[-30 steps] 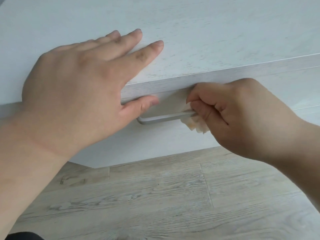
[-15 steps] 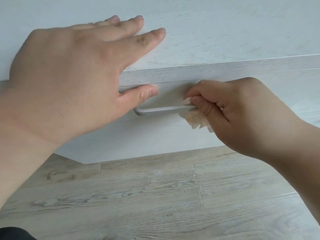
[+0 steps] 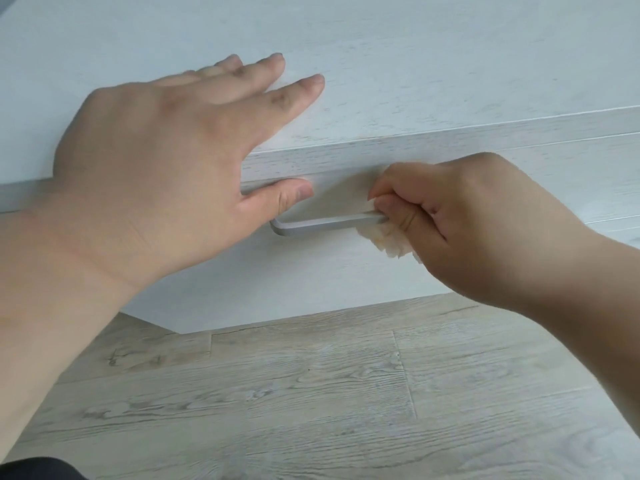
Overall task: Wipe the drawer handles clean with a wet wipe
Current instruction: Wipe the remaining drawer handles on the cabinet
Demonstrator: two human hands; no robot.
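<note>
Pale wood-grain tabletop [image 3: 415, 64] fills the far half of the view, and below its front edge sits the drawer front [image 3: 329, 271], with grey plank floor [image 3: 311, 393] nearest us. The left hand [image 3: 156, 174] lies flat on top, fingers [image 3: 277, 95] spread wide, thumb hooked down over the edge just above the handle's left end, bracing the unit. The right hand [image 3: 478, 223] is at the right end of the silver bar handle [image 3: 325, 224], fingers pressed together and pinching the wet wipe [image 3: 384, 239] around the bar, a crumpled tuft hanging out underneath. The left stretch of the bar is bare and in plain sight; whether it is clean, I cannot tell. My read: this handle is mid-wipe, and no other handles are in view, so how many remain is anyone's guess.
</note>
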